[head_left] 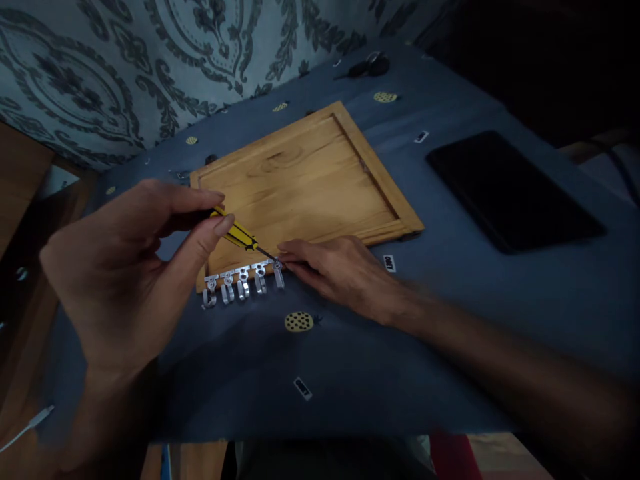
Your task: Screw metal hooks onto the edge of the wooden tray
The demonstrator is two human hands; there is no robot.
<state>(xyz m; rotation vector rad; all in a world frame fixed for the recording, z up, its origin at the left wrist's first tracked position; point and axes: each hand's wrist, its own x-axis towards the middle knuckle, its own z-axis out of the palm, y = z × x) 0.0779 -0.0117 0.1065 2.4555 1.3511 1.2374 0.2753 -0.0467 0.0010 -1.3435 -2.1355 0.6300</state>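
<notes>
My left hand pinches the yellow and black handle of a small screwdriver between thumb and fingers. The screwdriver's tip rests at the rightmost of several silver metal hooks, which sit in a row along the near edge of a framed wooden board. My right hand has its thumb and fingertips pressed together beside that rightmost hook, at the board's edge. What lies between those fingertips is too small to make out.
A dark flat tablet-like object lies to the right on the blue patterned cloth. Scissors lie beyond the board. A white cable end is at the lower left. Patterned fabric rises behind.
</notes>
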